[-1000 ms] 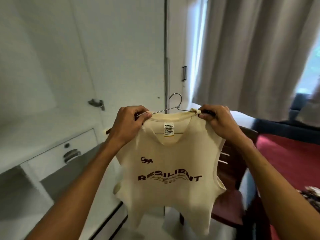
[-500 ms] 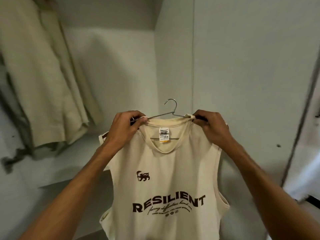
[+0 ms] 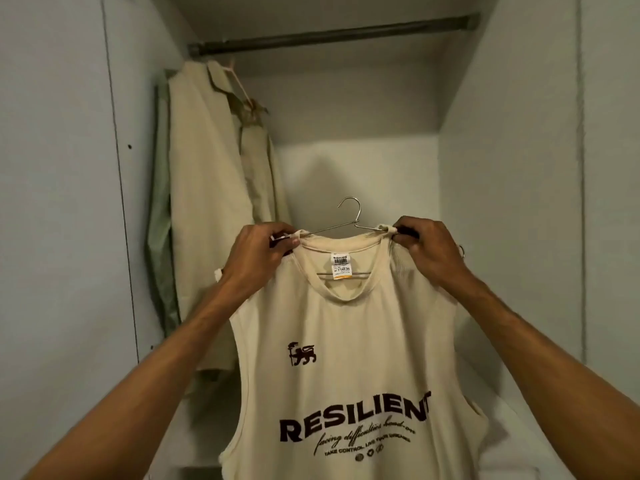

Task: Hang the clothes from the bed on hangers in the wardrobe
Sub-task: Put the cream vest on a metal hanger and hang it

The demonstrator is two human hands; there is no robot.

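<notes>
one cream sleeveless top point(image 3: 346, 358) is being held up at mid-frame on one wire hanger point(image 3: 358, 213), below the wardrobe's single rail point(image 3: 332, 32). its two shoulders are being pinched against the hanger by the curled fingers of the left hand point(image 3: 258, 261) and right hand point(image 3: 429, 252). two garments are being carried by the rail at upper left: one beige shirt point(image 3: 207, 202) and one green piece point(image 3: 159, 237).

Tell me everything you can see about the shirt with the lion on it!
It is a cream sleeveless top, seemingly soft knit. A dark brown lion badge sits on the chest, above RESILIENT in big letters and smaller lines. A white price label shows inside the neck. It hangs straight, front facing us, on a thin metal hanger, below the wardrobe rail. The left hand and right hand each pinch a shoulder strap at a hanger end.
</notes>
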